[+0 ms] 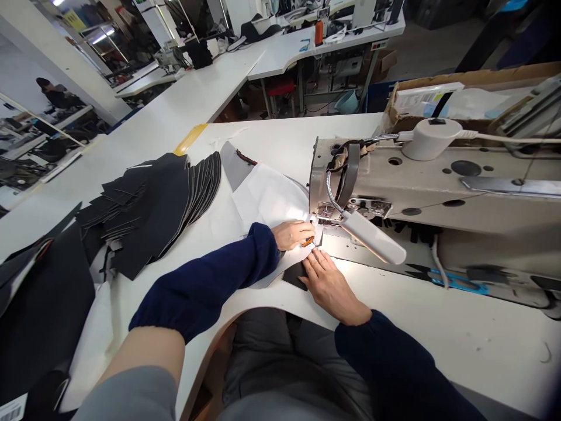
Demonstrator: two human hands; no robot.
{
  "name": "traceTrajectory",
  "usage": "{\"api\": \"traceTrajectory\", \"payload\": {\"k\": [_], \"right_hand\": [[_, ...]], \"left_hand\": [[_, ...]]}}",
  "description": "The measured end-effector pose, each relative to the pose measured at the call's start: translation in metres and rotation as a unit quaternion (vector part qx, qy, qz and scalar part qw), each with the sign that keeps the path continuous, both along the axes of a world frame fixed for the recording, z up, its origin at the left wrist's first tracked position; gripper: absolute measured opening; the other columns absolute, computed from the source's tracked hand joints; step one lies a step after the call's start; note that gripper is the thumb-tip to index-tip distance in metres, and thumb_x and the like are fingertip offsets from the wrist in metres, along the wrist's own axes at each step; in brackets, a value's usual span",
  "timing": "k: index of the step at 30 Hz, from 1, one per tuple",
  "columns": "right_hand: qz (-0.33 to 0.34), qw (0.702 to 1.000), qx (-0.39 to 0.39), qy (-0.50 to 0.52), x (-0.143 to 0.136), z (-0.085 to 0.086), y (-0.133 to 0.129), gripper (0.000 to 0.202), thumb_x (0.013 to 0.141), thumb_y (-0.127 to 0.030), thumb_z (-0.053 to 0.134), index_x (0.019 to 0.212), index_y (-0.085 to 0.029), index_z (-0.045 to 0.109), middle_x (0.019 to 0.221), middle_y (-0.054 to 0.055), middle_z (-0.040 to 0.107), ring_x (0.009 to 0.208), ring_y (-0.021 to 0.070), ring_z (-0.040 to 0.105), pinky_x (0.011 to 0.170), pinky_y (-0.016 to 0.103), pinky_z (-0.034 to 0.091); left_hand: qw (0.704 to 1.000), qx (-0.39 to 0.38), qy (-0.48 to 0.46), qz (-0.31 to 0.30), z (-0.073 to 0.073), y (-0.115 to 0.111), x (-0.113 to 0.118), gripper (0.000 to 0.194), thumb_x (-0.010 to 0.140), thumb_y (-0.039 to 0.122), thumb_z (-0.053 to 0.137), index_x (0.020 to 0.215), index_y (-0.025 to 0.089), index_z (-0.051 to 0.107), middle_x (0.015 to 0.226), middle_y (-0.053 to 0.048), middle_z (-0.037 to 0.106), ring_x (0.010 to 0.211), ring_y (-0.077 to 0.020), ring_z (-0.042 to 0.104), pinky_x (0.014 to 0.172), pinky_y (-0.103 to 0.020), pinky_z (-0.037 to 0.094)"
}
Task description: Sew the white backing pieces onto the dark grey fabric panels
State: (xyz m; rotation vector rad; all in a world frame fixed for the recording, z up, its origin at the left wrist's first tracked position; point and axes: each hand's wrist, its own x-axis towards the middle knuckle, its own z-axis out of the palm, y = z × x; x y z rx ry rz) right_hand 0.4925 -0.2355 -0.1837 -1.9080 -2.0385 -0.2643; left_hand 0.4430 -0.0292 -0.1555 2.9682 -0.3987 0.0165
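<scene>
A white-backed fabric piece point(267, 196) lies under the head of a sewing machine point(363, 193), its far part spread out to the left. Close to the needle area, my left hand point(293, 235) is closed on this fabric, fingers together and pointing right. A small orange strip point(308, 241) shows just below its fingertips; what it belongs to is unclear. My right hand point(329, 285) rests with fingers stretched out on the near edge of the work, beside a small black piece point(295, 276). The machine's needle is hidden from view.
A fanned stack of dark fabric pieces point(162, 204) lies on the left, with more dark fabric point(44, 316) nearer me. A white lamp point(372, 237) hangs over the machine bed. Blue-handled scissors point(460, 282) lie under the machine arm. Behind stands a cardboard box point(477, 76).
</scene>
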Motion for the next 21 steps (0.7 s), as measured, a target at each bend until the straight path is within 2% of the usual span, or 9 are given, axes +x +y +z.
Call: {"api": "traceTrajectory", "payload": {"k": [5, 13, 18, 21], "right_hand": [[-0.008, 1.0, 0.003, -0.017, 0.001, -0.001, 0.001, 0.043, 0.095, -0.025, 0.04, 0.121, 0.006, 0.052, 0.128, 0.027, 0.05, 0.126, 0.0356, 0.041, 0.105, 0.051, 0.035], [-0.017, 0.999, 0.013, -0.027, 0.008, 0.0, 0.015, 0.041, 0.093, -0.023, 0.043, 0.118, 0.008, 0.054, 0.122, 0.03, 0.053, 0.124, 0.0382, 0.042, 0.103, 0.052, 0.036], [-0.016, 0.999, 0.022, -0.037, 0.008, -0.002, 0.016, 0.04, 0.093, -0.021, 0.044, 0.119, 0.008, 0.054, 0.124, 0.029, 0.053, 0.124, 0.0394, 0.041, 0.101, 0.053, 0.038], [0.0, 0.999, 0.03, -0.041, 0.006, -0.005, 0.014, 0.038, 0.093, -0.019, 0.044, 0.117, 0.007, 0.057, 0.12, 0.027, 0.056, 0.12, 0.0373, 0.046, 0.1, 0.051, 0.04]], "left_hand": [[1.0, 0.005, 0.008, -0.021, 0.004, 0.002, 0.003, 0.026, 0.089, 0.014, 0.045, 0.111, 0.011, 0.059, 0.117, -0.01, 0.06, 0.108, -0.0188, 0.053, 0.1, -0.031, 0.042], [0.999, -0.007, -0.024, -0.025, -0.001, 0.01, 0.016, 0.025, 0.09, 0.012, 0.043, 0.106, 0.012, 0.061, 0.116, -0.011, 0.061, 0.114, -0.0177, 0.053, 0.1, -0.028, 0.042], [0.995, -0.087, -0.053, 0.011, 0.008, 0.007, 0.012, 0.03, 0.085, 0.015, 0.049, 0.112, 0.013, 0.06, 0.121, -0.011, 0.057, 0.111, -0.0181, 0.054, 0.1, -0.027, 0.042], [0.993, -0.092, -0.052, 0.049, 0.011, 0.003, 0.008, 0.028, 0.087, 0.021, 0.05, 0.111, 0.015, 0.061, 0.119, -0.011, 0.056, 0.111, -0.0204, 0.052, 0.099, -0.031, 0.042]]}}
